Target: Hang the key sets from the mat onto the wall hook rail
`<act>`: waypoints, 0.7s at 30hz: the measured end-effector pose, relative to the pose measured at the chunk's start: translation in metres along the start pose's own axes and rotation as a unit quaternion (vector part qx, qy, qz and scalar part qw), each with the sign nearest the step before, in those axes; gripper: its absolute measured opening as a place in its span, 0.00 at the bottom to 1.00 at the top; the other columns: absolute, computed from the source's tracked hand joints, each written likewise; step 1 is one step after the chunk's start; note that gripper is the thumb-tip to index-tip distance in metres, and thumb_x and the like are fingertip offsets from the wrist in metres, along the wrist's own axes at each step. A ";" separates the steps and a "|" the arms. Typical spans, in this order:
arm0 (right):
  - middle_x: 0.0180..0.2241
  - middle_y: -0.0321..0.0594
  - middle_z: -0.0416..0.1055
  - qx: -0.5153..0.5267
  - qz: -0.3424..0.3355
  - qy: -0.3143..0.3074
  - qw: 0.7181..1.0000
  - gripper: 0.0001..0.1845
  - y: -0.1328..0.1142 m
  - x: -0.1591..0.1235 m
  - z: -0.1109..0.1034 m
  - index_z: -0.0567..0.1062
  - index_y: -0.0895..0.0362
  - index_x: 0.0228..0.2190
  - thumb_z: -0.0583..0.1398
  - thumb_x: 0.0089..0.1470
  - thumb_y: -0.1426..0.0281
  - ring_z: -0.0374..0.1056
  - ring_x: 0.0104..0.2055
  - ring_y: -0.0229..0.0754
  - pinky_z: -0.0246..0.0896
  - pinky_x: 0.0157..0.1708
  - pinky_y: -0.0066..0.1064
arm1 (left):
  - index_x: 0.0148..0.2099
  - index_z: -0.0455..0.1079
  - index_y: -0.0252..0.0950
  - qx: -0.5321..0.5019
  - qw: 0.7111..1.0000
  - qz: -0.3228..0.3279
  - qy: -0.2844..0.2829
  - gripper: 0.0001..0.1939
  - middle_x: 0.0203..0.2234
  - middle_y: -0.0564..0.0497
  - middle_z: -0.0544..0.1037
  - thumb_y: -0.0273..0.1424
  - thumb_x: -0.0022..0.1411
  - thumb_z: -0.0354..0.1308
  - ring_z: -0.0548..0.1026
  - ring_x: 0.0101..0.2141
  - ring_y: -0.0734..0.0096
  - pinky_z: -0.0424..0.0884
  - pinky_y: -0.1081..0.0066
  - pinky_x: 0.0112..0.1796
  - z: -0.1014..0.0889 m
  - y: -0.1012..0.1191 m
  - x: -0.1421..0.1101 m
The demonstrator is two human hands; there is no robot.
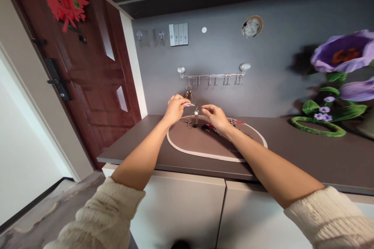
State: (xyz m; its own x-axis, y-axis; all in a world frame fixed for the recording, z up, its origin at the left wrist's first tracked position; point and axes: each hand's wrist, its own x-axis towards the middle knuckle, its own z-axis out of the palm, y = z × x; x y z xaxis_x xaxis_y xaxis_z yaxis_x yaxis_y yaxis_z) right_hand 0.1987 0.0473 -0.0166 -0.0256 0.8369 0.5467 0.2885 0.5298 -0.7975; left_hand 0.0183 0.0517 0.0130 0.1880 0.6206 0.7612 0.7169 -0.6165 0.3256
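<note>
Two bare hands meet near the center of the frame, above a counter [280, 159]. Much of what they handle is hidden or tiny. The left fingers cover one end of a metal piece [191, 104], and the right hand [216, 116] and its forearm block part of the clutter on an oval mat [204, 156]. The sleeves [108, 210] run off the bottom of the frame, and a purple flower [327, 55] is cut off at the right edge.

The metal piece sits just left of center, pinched between the thumb and fingers of the left hand [175, 109]. It looks slim and silvery, with a pinkish tint near the fingers; its exact kind is too small to tell. Its free end points right, toward the other hand, and its long axis runs nearly level across the frame.

The right hand is half curled, fingertips drawn toward the thumb, just right of a small pale charm [196, 113] with a thin curved wire above it. Whether the fingers grip that wire cannot be told.

Below the hands, dark keys [193, 125] and a red-and-black item [208, 126] lie on the mat, blurred together. Above, a clear rail [213, 76] with hooks crosses the gray wall [271, 81]. A key bunch [190, 95] hangs straight down under its left end, close behind the left hand.
</note>
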 end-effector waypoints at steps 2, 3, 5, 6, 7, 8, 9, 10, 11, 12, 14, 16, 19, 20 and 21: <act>0.39 0.42 0.72 0.027 -0.002 -0.011 1.000 0.11 -0.005 -0.001 0.000 0.72 0.58 0.36 0.56 0.49 0.68 0.67 0.41 0.37 0.57 0.45 0.32 | 0.37 0.73 0.40 -0.020 1.000 0.019 0.004 0.09 0.32 0.51 0.70 0.28 0.58 0.51 0.65 0.38 0.71 0.60 0.69 0.43 -0.001 0.002 0.000; 0.39 0.42 0.72 0.038 -0.003 -0.014 0.999 0.11 -0.007 -0.002 0.000 0.72 0.58 0.36 0.56 0.49 0.68 0.67 0.41 0.37 0.56 0.45 0.32 | 0.37 0.73 0.40 -0.027 0.999 0.025 0.005 0.10 0.32 0.51 0.70 0.28 0.58 0.50 0.65 0.38 0.71 0.60 0.69 0.44 -0.001 0.003 0.000; 0.38 0.41 0.72 0.054 -0.008 -0.017 0.998 0.11 -0.011 -0.003 -0.001 0.72 0.58 0.35 0.57 0.48 0.68 0.67 0.41 0.37 0.56 0.45 0.32 | 0.37 0.73 0.40 -0.035 0.999 0.029 0.011 0.10 0.32 0.51 0.70 0.29 0.58 0.50 0.65 0.39 0.71 0.60 0.69 0.44 -0.001 0.005 0.000; 0.37 0.40 0.73 0.058 -0.012 -0.017 0.998 0.10 -0.013 -0.003 -0.001 0.72 0.58 0.34 0.58 0.48 0.68 0.67 0.40 0.38 0.57 0.45 0.32 | 0.37 0.73 0.40 -0.037 0.999 0.027 0.015 0.10 0.32 0.51 0.70 0.29 0.58 0.50 0.65 0.39 0.71 0.61 0.69 0.44 -0.001 0.005 0.000; 0.36 0.40 0.73 0.062 -0.017 -0.017 0.998 0.10 -0.014 -0.004 -0.001 0.73 0.58 0.33 0.58 0.47 0.67 0.67 0.39 0.38 0.57 0.45 0.32 | 0.37 0.73 0.40 -0.040 0.999 0.024 0.021 0.10 0.32 0.51 0.70 0.30 0.58 0.50 0.65 0.39 0.71 0.61 0.68 0.44 -0.001 0.006 0.000; 0.35 0.39 0.73 0.065 -0.022 -0.016 0.998 0.09 -0.015 -0.004 -0.001 0.73 0.57 0.31 0.58 0.46 0.66 0.67 0.38 0.38 0.57 0.44 0.32 | 0.37 0.73 0.40 -0.042 0.999 0.021 0.026 0.10 0.31 0.51 0.70 0.30 0.58 0.50 0.66 0.39 0.71 0.61 0.69 0.44 -0.001 0.006 0.000; 0.33 0.39 0.74 0.068 -0.027 -0.017 0.997 0.09 -0.015 -0.004 -0.001 0.73 0.57 0.30 0.59 0.46 0.66 0.68 0.37 0.38 0.58 0.43 0.32 | 0.37 0.73 0.40 -0.046 0.998 0.020 0.031 0.09 0.31 0.51 0.70 0.30 0.58 0.50 0.66 0.39 0.71 0.61 0.69 0.44 0.000 0.006 0.000; 0.32 0.39 0.74 0.071 -0.030 -0.017 0.997 0.09 -0.015 -0.003 -0.001 0.73 0.57 0.29 0.59 0.46 0.65 0.68 0.37 0.38 0.58 0.43 0.32 | 0.36 0.73 0.39 -0.051 0.998 0.020 0.036 0.09 0.31 0.51 0.70 0.30 0.58 0.51 0.66 0.38 0.71 0.62 0.69 0.43 0.000 0.006 0.000; 0.31 0.38 0.74 0.075 -0.033 -0.016 0.997 0.09 -0.014 -0.003 -0.001 0.73 0.57 0.28 0.59 0.45 0.64 0.68 0.36 0.38 0.58 0.42 0.32 | 0.36 0.73 0.39 -0.058 0.997 0.022 0.039 0.09 0.31 0.51 0.70 0.30 0.58 0.51 0.66 0.38 0.72 0.62 0.70 0.43 0.001 0.005 0.000; 0.30 0.38 0.74 0.079 -0.034 -0.016 0.996 0.10 -0.014 -0.003 -0.001 0.73 0.57 0.28 0.59 0.45 0.64 0.68 0.35 0.38 0.58 0.42 0.32 | 0.36 0.73 0.39 -0.065 0.997 0.024 0.041 0.09 0.31 0.51 0.70 0.31 0.58 0.51 0.66 0.38 0.72 0.62 0.70 0.43 0.002 0.005 0.000; 0.30 0.38 0.73 0.085 -0.036 -0.010 0.996 0.10 -0.013 -0.002 -0.001 0.73 0.57 0.28 0.60 0.44 0.63 0.67 0.35 0.38 0.58 0.42 0.31 | 0.36 0.73 0.38 -0.079 0.996 0.024 0.045 0.09 0.31 0.50 0.70 0.31 0.58 0.51 0.66 0.38 0.72 0.63 0.71 0.42 0.003 0.005 0.000; 0.30 0.38 0.73 0.083 -0.038 0.000 0.996 0.11 -0.012 -0.001 -0.002 0.73 0.58 0.28 0.60 0.43 0.63 0.67 0.35 0.38 0.58 0.42 0.31 | 0.36 0.73 0.37 -0.092 0.995 0.015 0.044 0.10 0.31 0.50 0.70 0.30 0.58 0.51 0.67 0.37 0.72 0.64 0.71 0.41 0.004 0.006 -0.001; 0.31 0.38 0.72 0.070 -0.045 0.006 0.997 0.13 -0.012 0.000 -0.004 0.72 0.58 0.28 0.59 0.43 0.61 0.66 0.36 0.38 0.57 0.41 0.30 | 0.37 0.72 0.36 -0.112 0.993 -0.012 0.025 0.10 0.31 0.50 0.70 0.30 0.57 0.50 0.68 0.35 0.74 0.65 0.72 0.39 0.006 0.008 -0.002; 0.31 0.38 0.72 0.065 -0.049 0.006 0.997 0.13 -0.012 0.001 -0.005 0.72 0.58 0.28 0.59 0.44 0.61 0.66 0.36 0.38 0.57 0.41 0.30 | 0.37 0.72 0.35 -0.118 0.993 -0.021 0.016 0.10 0.32 0.50 0.70 0.30 0.57 0.51 0.69 0.34 0.75 0.65 0.73 0.38 0.006 0.009 -0.002; 0.32 0.38 0.72 0.060 -0.052 0.009 0.997 0.13 -0.012 0.001 -0.006 0.71 0.58 0.28 0.59 0.44 0.60 0.66 0.36 0.37 0.57 0.41 0.30 | 0.37 0.72 0.35 -0.124 0.992 -0.029 0.006 0.09 0.32 0.50 0.70 0.30 0.57 0.51 0.69 0.33 0.75 0.65 0.73 0.38 0.007 0.009 -0.003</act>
State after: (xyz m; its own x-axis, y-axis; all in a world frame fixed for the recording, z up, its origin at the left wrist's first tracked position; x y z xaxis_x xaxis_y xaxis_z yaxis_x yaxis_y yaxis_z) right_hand 0.2013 0.0411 -0.0053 -0.0325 0.7748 0.6314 0.1681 0.6269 -0.7607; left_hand 0.0289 0.0476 0.0100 0.1424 0.6544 0.7426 0.5391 -0.6805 0.4963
